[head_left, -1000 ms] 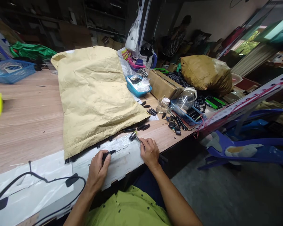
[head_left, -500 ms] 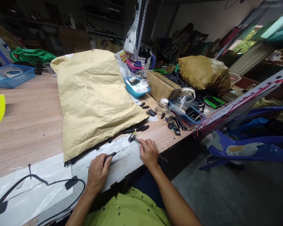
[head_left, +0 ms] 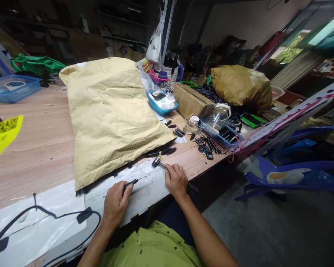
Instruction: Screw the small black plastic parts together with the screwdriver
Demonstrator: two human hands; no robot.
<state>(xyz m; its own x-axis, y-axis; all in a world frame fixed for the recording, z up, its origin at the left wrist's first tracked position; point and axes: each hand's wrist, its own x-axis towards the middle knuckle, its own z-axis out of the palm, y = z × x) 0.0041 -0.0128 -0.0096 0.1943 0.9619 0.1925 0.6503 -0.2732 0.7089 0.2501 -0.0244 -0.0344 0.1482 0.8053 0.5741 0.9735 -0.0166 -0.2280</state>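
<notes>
My left hand [head_left: 116, 202] is closed around a slim black tool [head_left: 131, 183] with a thin metal tip pointing right; its exact kind is too small to tell. In my right hand [head_left: 176, 181] is a small hammer [head_left: 157, 162], its head resting at or just above the table and its dark handle passing under my palm. Both hands are over the white sheet [head_left: 147, 189] along the table's front edge. Just beyond them lies a large tan paper sack [head_left: 114, 115], with several black pieces [head_left: 168, 151] by its lower right edge.
A black cable [head_left: 55, 215] curls at the front left. To the right are a glass jar [head_left: 189, 128], keys and fobs [head_left: 205, 148], a blue basket [head_left: 221, 135] and a cardboard box [head_left: 192, 100]. A purple chair [head_left: 292, 170] stands beyond the table edge.
A yellow tag with a printed code has come further into view at the left, with a dark object behind it. In the background a person has shifted. My hands stay nearly still.
</notes>
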